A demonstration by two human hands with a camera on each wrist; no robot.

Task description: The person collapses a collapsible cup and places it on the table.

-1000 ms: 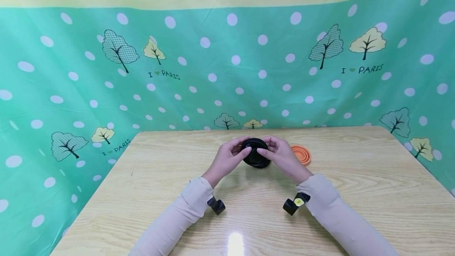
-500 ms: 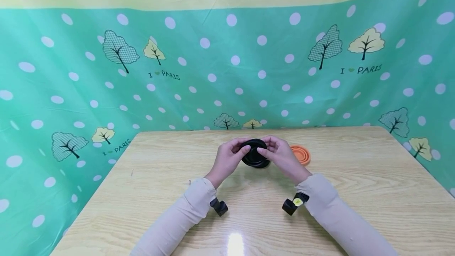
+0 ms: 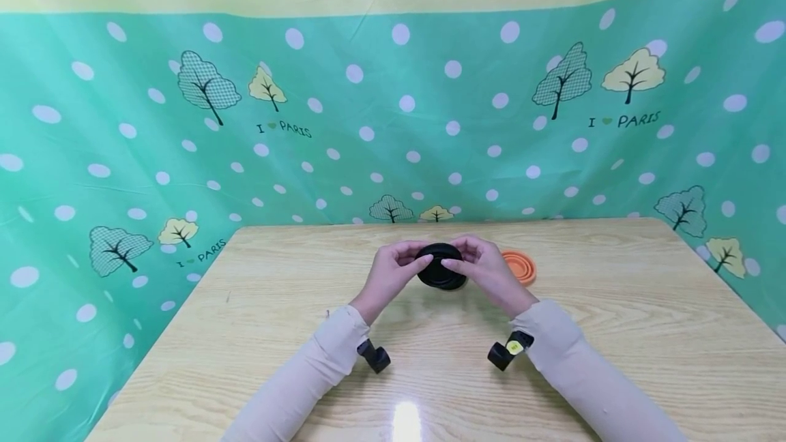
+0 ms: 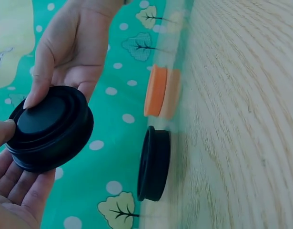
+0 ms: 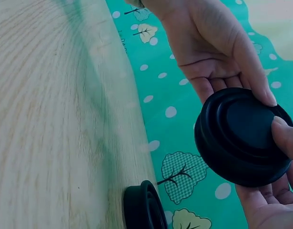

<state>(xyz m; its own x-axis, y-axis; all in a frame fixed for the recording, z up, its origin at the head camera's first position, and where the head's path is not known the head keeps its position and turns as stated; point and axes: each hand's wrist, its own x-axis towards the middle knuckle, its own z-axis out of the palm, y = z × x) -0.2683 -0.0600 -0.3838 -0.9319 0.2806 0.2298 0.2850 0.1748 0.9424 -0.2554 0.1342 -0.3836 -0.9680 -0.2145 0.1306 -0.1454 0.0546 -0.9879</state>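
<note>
Both hands hold a black, flattened collapsible cup [image 4: 41, 114] with ringed steps, raised off the table. My left hand [image 3: 391, 271] pinches its left side, thumb on the upper face and fingers beneath. On the opposite side, my right hand [image 3: 491, 273] grips it the same way. The two thumbs lie close together on the face. A second black collapsible cup [image 4: 154, 164] rests flat on the table below the held one. From the head, the held cup mostly covers it. Just right of the right hand lies an orange collapsible cup [image 3: 520, 267], also flattened.
The wooden table [image 3: 276, 333] reaches back to a green dotted curtain [image 3: 331, 169] with printed trees. A black wrist camera [image 3: 376, 357] hangs under the left sleeve, and another wrist camera [image 3: 503, 355] under the right.
The held black cup has tilted a little, its far rim dropping slightly in the head view. The thumbs have shifted slightly on its face; both hands stay in nearly the same place.
</note>
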